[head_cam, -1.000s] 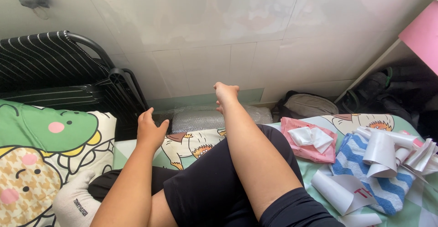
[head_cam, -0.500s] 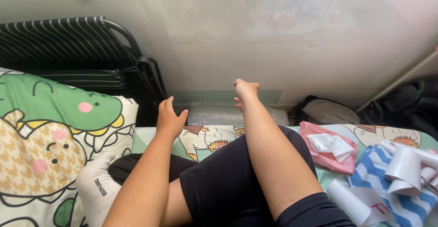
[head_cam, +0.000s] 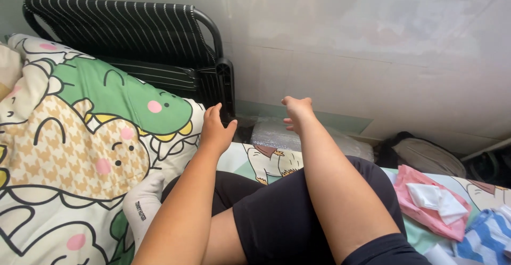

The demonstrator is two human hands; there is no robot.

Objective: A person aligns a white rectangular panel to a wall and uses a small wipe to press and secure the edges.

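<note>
My left hand (head_cam: 215, 129) reaches forward with fingers apart and holds nothing. It hovers beside the edge of a cartoon-print quilt (head_cam: 80, 142) with a green dinosaur. My right hand (head_cam: 297, 110) stretches out further, fingers loosely spread and empty, above a clear plastic-wrapped bundle (head_cam: 308, 137) lying at the foot of the tiled wall. My legs in black shorts (head_cam: 298, 212) are crossed under both arms on a printed bed sheet (head_cam: 266, 161).
A black folded metal frame with striped fabric (head_cam: 133, 36) leans on the wall at the left. A pink cloth with a white folded piece (head_cam: 431, 201) and a blue striped cloth (head_cam: 489, 238) lie at the right. A dark bag (head_cam: 426, 156) sits by the wall.
The view has swung to the left, so the quilt fills more of the frame and the cloths slid to the right edge. Both hands stay stretched forward and empty.
</note>
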